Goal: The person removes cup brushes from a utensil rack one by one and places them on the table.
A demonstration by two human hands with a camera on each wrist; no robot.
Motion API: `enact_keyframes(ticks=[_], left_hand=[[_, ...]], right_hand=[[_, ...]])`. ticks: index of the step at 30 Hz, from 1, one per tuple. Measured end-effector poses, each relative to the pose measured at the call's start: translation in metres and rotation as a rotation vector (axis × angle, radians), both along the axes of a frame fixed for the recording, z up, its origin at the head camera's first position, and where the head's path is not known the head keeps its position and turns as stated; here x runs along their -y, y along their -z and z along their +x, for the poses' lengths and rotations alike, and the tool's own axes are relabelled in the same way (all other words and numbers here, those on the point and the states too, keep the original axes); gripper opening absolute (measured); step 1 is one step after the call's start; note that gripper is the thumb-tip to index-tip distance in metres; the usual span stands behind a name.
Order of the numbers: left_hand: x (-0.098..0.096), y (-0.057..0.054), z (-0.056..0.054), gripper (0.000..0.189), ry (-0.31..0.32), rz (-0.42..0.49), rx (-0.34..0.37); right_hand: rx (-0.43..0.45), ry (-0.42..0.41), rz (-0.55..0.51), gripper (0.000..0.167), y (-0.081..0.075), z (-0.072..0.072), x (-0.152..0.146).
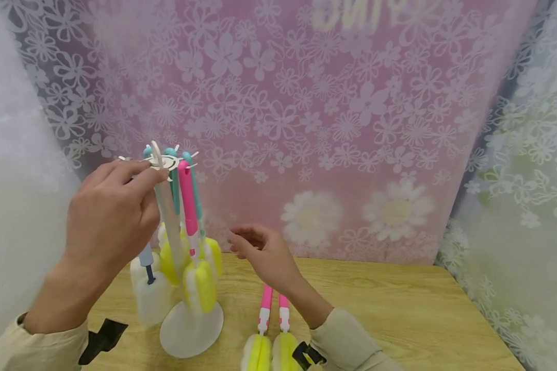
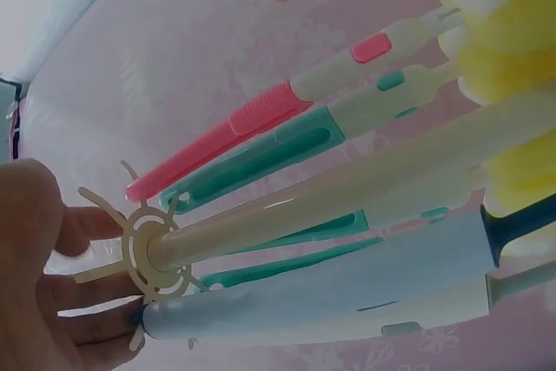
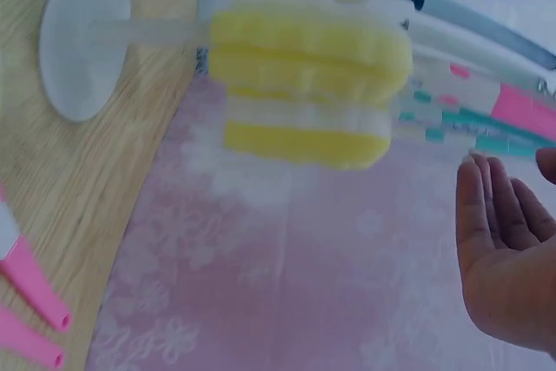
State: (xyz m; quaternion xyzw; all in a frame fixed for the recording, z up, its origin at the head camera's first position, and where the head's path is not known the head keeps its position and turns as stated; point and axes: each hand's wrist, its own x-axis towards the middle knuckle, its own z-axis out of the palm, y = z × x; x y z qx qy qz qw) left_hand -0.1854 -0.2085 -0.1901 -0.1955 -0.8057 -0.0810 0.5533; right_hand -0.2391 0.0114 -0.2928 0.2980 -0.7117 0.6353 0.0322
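Note:
My left hand (image 1: 116, 206) grips the hooked ring at the top of a white hanging stand (image 1: 192, 330); in the left wrist view its fingers (image 2: 100, 327) lie behind and against the ring (image 2: 156, 254). A pink-handled sponge bottle brush (image 1: 189, 201) hangs from the near side of the ring. Teal-handled brushes (image 2: 252, 162) hang beside it, their yellow and white sponge heads low around the pole. On the left side hangs a brush with a pale blue handle (image 2: 321, 267). My right hand (image 1: 271, 255) hovers right of the stand, fingers loosely bent, holding nothing.
Two more pink-handled sponge brushes (image 1: 260, 350) lie side by side on the wood-grain table (image 1: 376, 304), below my right forearm. A flowered pink curtain (image 1: 306, 129) hangs behind the table. Pale sheets (image 1: 538, 180) close off both sides.

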Motion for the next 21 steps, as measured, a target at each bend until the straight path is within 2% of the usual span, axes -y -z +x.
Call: enact_keyframes(ticks=[6, 9, 13, 16, 21], left_hand=[[-0.007, -0.003, -0.004, 0.042, -0.032, 0.046, -0.06], [-0.011, -0.004, -0.005, 0.041, -0.057, 0.048, -0.088], [-0.016, -0.005, -0.007, 0.033, -0.094, 0.038, -0.127], [-0.017, -0.005, -0.006, 0.03, -0.13, 0.003, -0.12], [-0.019, -0.004, -0.004, 0.025, -0.132, 0.018, -0.079]], right_hand=[[-0.119, 0.049, -0.033, 0.04, -0.012, 0.001, 0.04], [-0.12, 0.077, -0.062, 0.042, -0.013, -0.002, 0.053], [-0.109, 0.075, -0.094, 0.037, -0.012, -0.008, 0.063], [-0.107, 0.066, -0.111, 0.031, -0.009, -0.01, 0.068], [-0.115, 0.102, -0.093, 0.026, -0.005, -0.009, 0.072]])
